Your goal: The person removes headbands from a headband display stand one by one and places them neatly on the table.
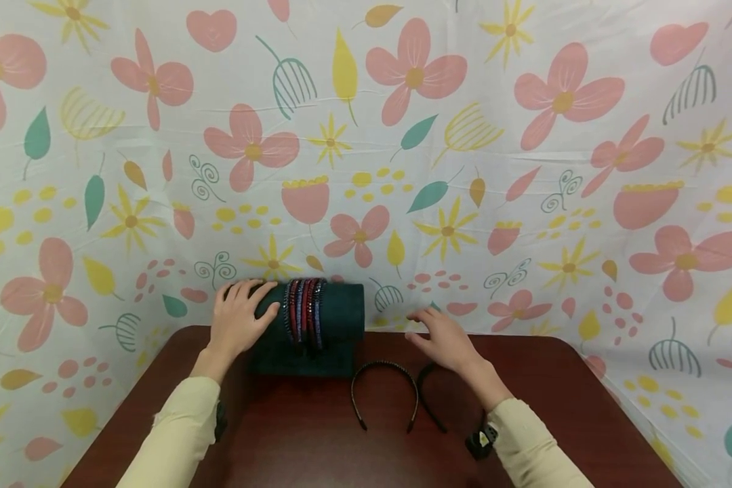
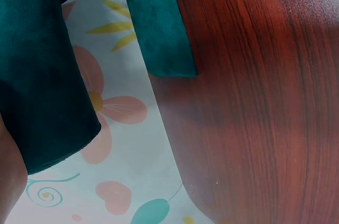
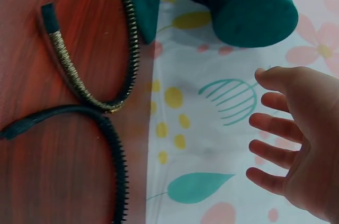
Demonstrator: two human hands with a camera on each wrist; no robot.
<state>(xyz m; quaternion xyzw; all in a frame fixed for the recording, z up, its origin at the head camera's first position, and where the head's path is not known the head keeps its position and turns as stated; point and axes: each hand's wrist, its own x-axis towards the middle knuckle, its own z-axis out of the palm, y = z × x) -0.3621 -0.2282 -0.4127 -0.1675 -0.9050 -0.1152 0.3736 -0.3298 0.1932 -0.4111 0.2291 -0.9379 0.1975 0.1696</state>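
Observation:
A dark green velvet display stand (image 1: 341,318) with a horizontal roll is at the table's back left. Several beaded headbands (image 1: 305,312) in red, blue and black sit side by side over the roll. My left hand (image 1: 240,315) grips the roll's left end, fingers over the top and thumb along the front. To the right of the stand, my right hand (image 1: 445,339) hovers with fingers spread and nothing in them. Below it on the table lie a black-and-gold headband (image 3: 69,62) and a black one (image 3: 117,155), the latter partly hidden by that hand in the head view.
The dark red wooden table (image 1: 293,434) has rounded back corners. Directly behind it hangs a white cloth (image 1: 341,196) printed with flowers and leaves. In the right wrist view, the stand's base (image 3: 143,17) is close to the black-and-gold headband.

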